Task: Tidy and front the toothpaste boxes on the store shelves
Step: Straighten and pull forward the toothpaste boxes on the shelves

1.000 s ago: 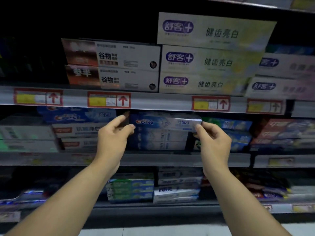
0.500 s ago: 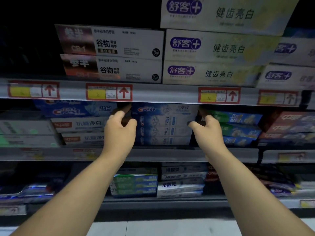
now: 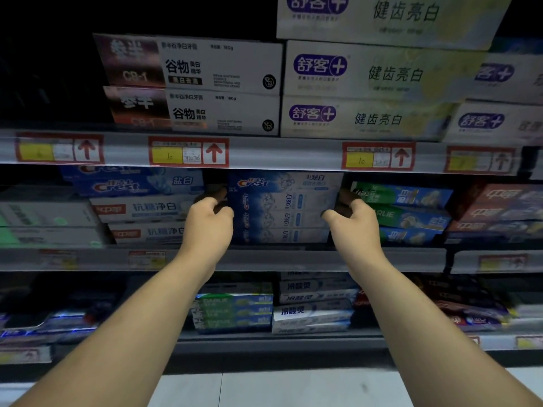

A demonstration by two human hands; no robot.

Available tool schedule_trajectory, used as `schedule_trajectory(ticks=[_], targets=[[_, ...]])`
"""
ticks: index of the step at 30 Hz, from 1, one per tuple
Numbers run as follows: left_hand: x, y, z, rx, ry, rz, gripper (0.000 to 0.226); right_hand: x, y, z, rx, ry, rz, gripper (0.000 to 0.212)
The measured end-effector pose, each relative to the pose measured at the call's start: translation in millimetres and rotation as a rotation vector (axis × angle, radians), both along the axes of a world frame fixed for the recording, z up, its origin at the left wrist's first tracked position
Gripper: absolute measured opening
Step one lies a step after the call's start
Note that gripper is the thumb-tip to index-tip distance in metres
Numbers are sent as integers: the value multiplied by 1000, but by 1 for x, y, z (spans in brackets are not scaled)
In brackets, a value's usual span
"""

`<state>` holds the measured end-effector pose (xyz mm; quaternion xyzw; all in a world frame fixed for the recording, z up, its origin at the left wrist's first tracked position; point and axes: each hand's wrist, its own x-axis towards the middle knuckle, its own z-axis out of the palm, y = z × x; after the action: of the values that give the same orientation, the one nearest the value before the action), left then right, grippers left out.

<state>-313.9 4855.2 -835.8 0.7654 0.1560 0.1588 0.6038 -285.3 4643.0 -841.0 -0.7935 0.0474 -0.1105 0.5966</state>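
Pale floor tiles (image 3: 264, 389) lie just below you, with dim store shelving beyond. On the middle shelf (image 3: 279, 259), the stack of blue Crest boxes (image 3: 282, 210) sits between your hands. Your left hand (image 3: 207, 227) and right hand (image 3: 354, 227) are apart, each with its fingers curled round one end of the stack and its thumb at the front.

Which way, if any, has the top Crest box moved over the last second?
Yes, backward: the top Crest box now sits squarely on the blue stack.

Blue-white Crest box stack (image 3: 283, 208), middle shelf
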Motion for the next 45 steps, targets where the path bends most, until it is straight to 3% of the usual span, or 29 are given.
schedule_trajectory(ticks=[5,10,15,20,27,34,40,45], targets=[[-1,-3,2,19,-3,-36,7,2,1,-2,-7,8,-16,17],[0,-1,3,25,11,-22,22,1,3,-1,-27,20,-31,17],[-3,-2,3,22,-11,-21,9,0,2,1,-48,16,-28,17],[-5,-3,4,47,-44,-19,25,-1,1,1,-67,14,-28,17],[-7,0,0,208,-18,-43,4,-2,0,2,-115,-6,2,19],[-3,5,-5,412,65,-78,25,-1,-4,-2,-256,-7,31,20],[-7,7,-3,519,100,-102,23,-6,-8,2,-338,-13,59,7],[-9,5,-1,537,200,-154,22,-9,-14,1,-424,-31,40,13]])
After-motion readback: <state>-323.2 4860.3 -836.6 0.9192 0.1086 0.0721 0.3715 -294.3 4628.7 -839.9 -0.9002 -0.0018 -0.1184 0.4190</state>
